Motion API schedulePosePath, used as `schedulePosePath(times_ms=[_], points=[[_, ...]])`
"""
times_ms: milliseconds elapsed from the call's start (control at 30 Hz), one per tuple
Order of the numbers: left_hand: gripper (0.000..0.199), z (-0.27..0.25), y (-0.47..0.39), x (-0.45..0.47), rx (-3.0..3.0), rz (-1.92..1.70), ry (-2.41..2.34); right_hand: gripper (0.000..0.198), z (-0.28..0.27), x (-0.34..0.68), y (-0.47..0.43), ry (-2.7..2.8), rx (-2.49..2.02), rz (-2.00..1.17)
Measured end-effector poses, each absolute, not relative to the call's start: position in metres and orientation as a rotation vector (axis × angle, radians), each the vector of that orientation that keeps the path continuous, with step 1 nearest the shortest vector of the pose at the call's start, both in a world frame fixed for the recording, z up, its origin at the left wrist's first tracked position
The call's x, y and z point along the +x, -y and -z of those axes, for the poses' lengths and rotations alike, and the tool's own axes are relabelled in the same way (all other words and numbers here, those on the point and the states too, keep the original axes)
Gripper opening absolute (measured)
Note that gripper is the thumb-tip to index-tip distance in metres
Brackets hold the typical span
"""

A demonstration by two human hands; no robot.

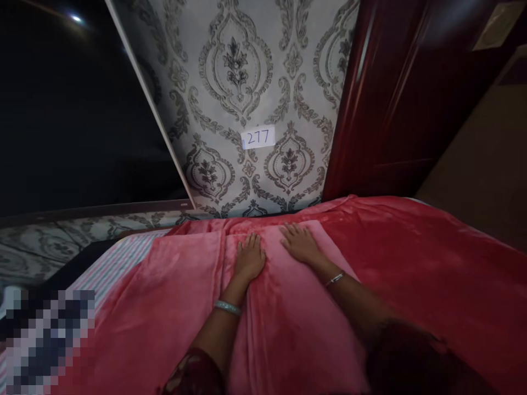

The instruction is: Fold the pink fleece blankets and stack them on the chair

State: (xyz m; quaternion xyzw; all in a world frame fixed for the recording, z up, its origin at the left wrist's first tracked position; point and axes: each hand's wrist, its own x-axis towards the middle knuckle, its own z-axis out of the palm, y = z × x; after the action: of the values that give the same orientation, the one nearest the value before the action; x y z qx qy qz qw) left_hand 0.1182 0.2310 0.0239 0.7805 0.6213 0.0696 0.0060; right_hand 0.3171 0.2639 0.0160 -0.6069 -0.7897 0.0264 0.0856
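A plush red-pink blanket is spread before me, with folded layers running lengthwise down its middle. My left hand lies flat on the blanket near the central fold, fingers stretched toward the far edge. Palm down on the lighter pink folded strip, my right hand has its fingers spread. Neither hand grips the cloth. A pale bangle circles my left wrist and a thin bracelet my right. Deeper red cloth stretches out to the right of the folded strip.
Striped cloth shows under the blanket at the left. A large dark screen stands at the left against a patterned wall, which bears a paper marked 277. A dark red wooden door or panel rises at the right. One lower-left patch is pixelated.
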Motion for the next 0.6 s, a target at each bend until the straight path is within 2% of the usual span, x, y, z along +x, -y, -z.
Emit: schedulePosePath(times_ms=[167,367,500,600], points=[[0.059,-0.031,-0.227,0.122,2.39,-0.253,-1.923,0.057,-0.011,0.4,-0.259,2.04,-2.151,-0.225],[0.059,-0.043,-0.228,0.121,2.325,-0.207,-1.858,0.061,-0.009,0.458,-0.218,1.95,-2.201,-0.316],[0.06,-0.06,-0.224,0.121,2.236,-0.125,-1.823,0.065,-0.01,0.455,-0.18,1.954,-2.006,-0.176],[0.063,-0.07,-0.19,0.129,2.23,-0.127,-1.816,0.063,-0.008,0.414,-0.138,2.118,-1.712,-0.069]])
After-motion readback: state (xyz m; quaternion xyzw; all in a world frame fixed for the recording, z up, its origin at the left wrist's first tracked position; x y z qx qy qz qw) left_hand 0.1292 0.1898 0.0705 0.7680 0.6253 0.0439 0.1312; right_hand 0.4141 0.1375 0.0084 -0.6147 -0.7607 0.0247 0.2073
